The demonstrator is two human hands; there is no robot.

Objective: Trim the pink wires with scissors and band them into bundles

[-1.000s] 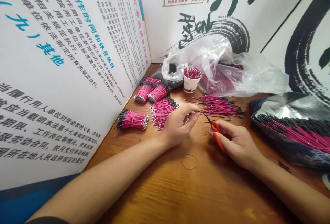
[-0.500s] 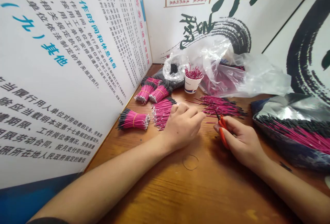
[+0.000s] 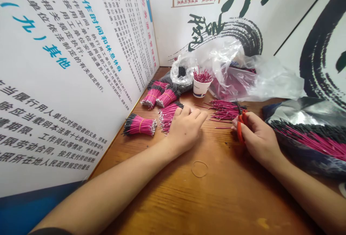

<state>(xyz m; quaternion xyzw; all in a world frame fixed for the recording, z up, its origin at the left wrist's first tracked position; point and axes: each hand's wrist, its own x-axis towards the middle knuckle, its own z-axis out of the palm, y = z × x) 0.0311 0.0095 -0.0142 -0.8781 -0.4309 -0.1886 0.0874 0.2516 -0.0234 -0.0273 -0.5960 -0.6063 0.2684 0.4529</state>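
My left hand (image 3: 187,127) lies palm down on the wooden table (image 3: 173,199), its fingers stretched toward a loose pile of pink wires (image 3: 226,109) and its side against an untied heap of pink wires (image 3: 168,116). It holds nothing I can see. My right hand (image 3: 255,137) is closed round orange-handled snips (image 3: 240,125), whose dark tip points up at the near edge of the loose pile. A single pink wire (image 3: 223,127) lies between the two hands.
Several banded pink wire bundles (image 3: 140,125) lie along the left printed board (image 3: 67,65). A paper cup of wire offcuts (image 3: 201,83) and clear plastic bags (image 3: 243,72) stand behind. A foil bag of wires (image 3: 310,134) is at right. A rubber band (image 3: 199,169) lies near me.
My left hand has gone from a pinch on a wire to lying flat, and drawn slightly left. My right hand moved right and up with the snips, swinging their tip upright.
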